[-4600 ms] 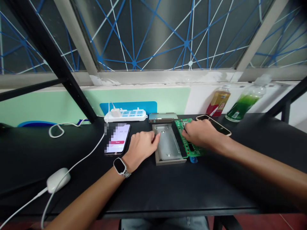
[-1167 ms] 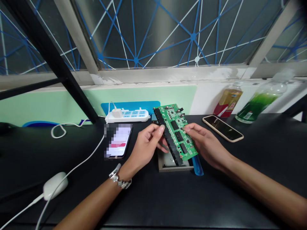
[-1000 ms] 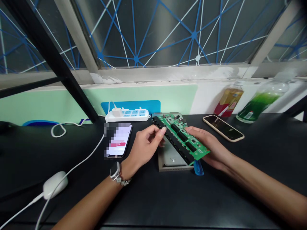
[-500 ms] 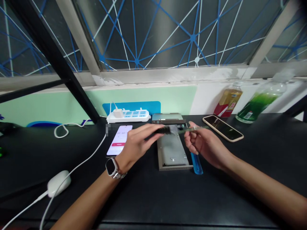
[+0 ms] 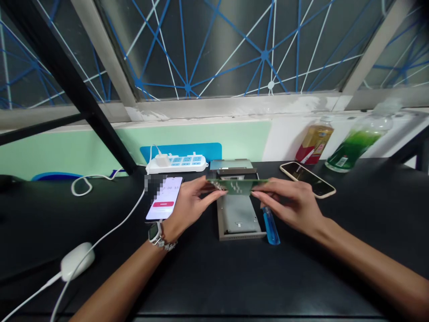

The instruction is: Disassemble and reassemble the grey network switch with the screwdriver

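Both hands hold a green circuit board [image 5: 238,185] nearly level, seen almost edge-on, above a grey metal case tray [image 5: 239,218] on the black table. My left hand [image 5: 189,203] pinches the board's left end. My right hand [image 5: 292,203] pinches its right end. A blue plastic tool [image 5: 271,221] lies on the table beside the tray's right edge, under my right hand.
A lit phone [image 5: 164,203] lies left of the tray. A second phone [image 5: 307,179] lies at the right. A power strip [image 5: 176,163] and a metal cover [image 5: 233,165] sit at the back, with two bottles [image 5: 314,139] [image 5: 355,143]. A white charger [image 5: 77,260] and cable are at the left.
The board was lifted from beside the tray, held up tilted with its face showing, then turned flat. It now sits level and crosswise between both hands above the tray.
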